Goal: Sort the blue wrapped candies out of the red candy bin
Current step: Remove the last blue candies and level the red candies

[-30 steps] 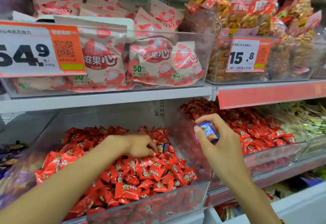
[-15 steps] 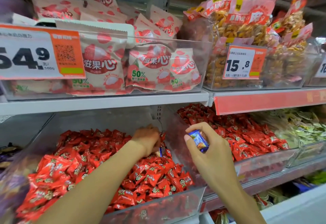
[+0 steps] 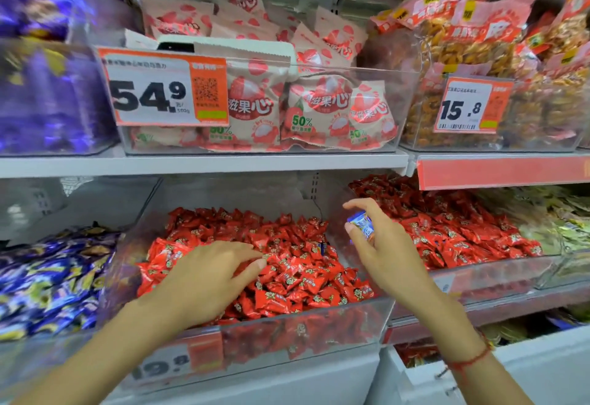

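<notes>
Red foil wrappers fill the clear bin (image 3: 376,312) on the lower shelf — one head view only, so we go through it once. Left hand (image 3: 204,280) lies flat on the red candies (image 3: 287,270), fingers nearly straight and spread, holding nothing. Right hand (image 3: 380,245) hovers above the bin's right side, thumb and fingers pinching one blue wrapped candy (image 3: 362,226). A second blue wrapper (image 3: 323,246) looks to peek out of the pile just left of that hand; too small to be sure.

Handling, as we judge it: the candy is light, the wrapper thin, crinkly and a bit slick, the core probably firm. Best taken across the plump middle; the twisted ends would slip or tear.

Orientation: the held candy's long axis runs from upper left to lower right, slightly tilted, upper end toward the shelf back. The buried one seems to stand nearly upright — we cannot tell more.

A bin of purple-blue candies (image 3: 48,280) sits to the left.
</notes>
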Motion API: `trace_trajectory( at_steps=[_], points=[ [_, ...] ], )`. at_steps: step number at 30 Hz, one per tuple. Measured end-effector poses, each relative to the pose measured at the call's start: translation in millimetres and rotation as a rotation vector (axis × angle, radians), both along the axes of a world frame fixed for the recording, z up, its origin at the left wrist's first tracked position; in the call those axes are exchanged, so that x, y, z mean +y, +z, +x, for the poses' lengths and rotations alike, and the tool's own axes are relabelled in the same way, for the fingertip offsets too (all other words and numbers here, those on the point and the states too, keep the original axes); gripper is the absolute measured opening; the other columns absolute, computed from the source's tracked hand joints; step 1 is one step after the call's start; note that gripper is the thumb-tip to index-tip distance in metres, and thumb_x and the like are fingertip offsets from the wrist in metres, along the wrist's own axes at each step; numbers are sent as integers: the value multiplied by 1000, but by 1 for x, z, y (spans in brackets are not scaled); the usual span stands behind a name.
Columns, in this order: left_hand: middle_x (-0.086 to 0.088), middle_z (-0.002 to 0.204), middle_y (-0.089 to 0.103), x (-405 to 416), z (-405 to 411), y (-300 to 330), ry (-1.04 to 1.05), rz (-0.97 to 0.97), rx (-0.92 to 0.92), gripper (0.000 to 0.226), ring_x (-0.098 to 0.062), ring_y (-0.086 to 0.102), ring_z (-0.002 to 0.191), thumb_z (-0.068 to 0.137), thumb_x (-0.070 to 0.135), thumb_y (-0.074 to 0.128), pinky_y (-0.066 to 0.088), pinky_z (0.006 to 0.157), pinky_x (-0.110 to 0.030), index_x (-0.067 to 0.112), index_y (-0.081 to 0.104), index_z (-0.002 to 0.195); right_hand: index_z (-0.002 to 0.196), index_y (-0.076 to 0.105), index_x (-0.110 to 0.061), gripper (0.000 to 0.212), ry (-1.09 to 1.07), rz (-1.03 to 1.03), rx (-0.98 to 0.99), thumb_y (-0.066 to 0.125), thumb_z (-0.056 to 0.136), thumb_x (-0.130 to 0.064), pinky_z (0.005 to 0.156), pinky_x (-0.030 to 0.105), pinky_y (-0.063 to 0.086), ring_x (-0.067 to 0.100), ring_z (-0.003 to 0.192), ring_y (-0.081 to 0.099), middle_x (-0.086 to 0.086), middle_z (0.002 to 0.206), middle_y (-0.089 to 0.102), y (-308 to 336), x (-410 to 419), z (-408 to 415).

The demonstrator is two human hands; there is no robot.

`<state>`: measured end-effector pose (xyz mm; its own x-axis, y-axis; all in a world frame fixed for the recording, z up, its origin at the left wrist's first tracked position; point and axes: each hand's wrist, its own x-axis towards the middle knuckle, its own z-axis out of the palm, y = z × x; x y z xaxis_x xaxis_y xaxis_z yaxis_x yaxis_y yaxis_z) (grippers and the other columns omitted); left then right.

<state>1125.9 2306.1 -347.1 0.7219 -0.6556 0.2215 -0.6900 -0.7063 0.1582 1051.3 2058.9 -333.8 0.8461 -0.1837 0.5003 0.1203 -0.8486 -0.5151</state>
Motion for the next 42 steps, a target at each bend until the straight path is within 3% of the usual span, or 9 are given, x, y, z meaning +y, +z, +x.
trace_trajectory(
  at_steps=[5, 12, 16, 21, 27, 32, 34, 37, 42],
  points=[
    [18, 153, 32, 20, -1, -19, 69, 90, 14, 124, -4, 26, 142, 53, 83, -35, 9, 116, -26, 41, 38, 144, 94, 63, -35, 9, -83, -173, 110, 65, 86, -39, 72, 34, 47, 25, 90, 62, -4, 94, 69, 21, 7, 25],
    [21, 152, 32, 19, -3, -22, 67, -15, 15, 95, -1, 24, 141, 65, 70, -9, 2, 116, -24, 43, 41, 141, 123, 59, -18, 34, -164, -667, 549, 53, 90, -12, 93, 36, 45, 32, 117, 55, 10, 126, 58, -5, 21, 92],
    [22, 150, 35, 21, -2, -23, 57, -65, 3, 90, 1, 27, 139, 69, 69, -6, 1, 116, -22, 42, 44, 139, 129, 56, -18, 38, -192, -580, 700, 54, 91, -16, 98, 33, 46, 28, 122, 55, 8, 131, 57, -30, 19, 125],
    [22, 147, 40, 20, -3, -21, 61, -81, 20, 75, 1, 32, 135, 80, 66, 6, 6, 116, -24, 40, 49, 136, 106, 70, -11, 24, -102, -426, 865, 65, 84, -18, 81, 27, 53, 17, 89, 66, 7, 110, 71, -29, 13, 138],
    [20, 150, 36, 19, -7, -17, 81, -127, 17, 45, 0, 30, 138, 99, 54, 33, 8, 116, -21, 39, 45, 140, 97, 73, -27, 18, -55, -257, 500, 76, 79, -29, 80, 31, 53, 24, 88, 69, 1, 102, 69, -1, 22, 101],
    [30, 135, 48, 15, -16, -8, 100, -414, 86, 68, 7, 40, 129, 86, 76, 20, 28, 105, -15, 41, 46, 138, 98, 71, -20, 19, 336, 412, 423, 77, 81, -24, 60, 12, 45, 0, 61, 60, -14, 87, 66, 26, 56, 42],
    [37, 101, 63, 11, -26, 0, 61, -673, 191, 43, 15, 57, 97, 91, 66, 40, 43, 86, -14, 42, 58, 122, 101, 69, -22, 21, 413, 426, 396, 75, 82, -27, 63, 2, 41, -12, 68, 57, -17, 94, 65, 33, 72, 28],
    [22, 90, 71, 17, -47, 15, 103, -1026, 213, 9, 6, 65, 86, 90, 34, 65, 50, 75, -17, 37, 66, 98, 95, 65, -26, 17, 482, 407, 314, 74, 81, -30, 68, 6, 41, -12, 70, 56, -18, 92, 63, 42, 101, 19],
    [13, 83, 74, 78, -66, 31, 233, -1246, 49, 11, 1, 67, 80, 84, 21, 71, 49, 68, -11, 30, 69, 91, 83, 65, -19, 20, 586, 427, 154, 81, 75, -28, 59, 12, 44, 2, 59, 55, -6, 75, 67, 43, 163, 25]
  ],
)
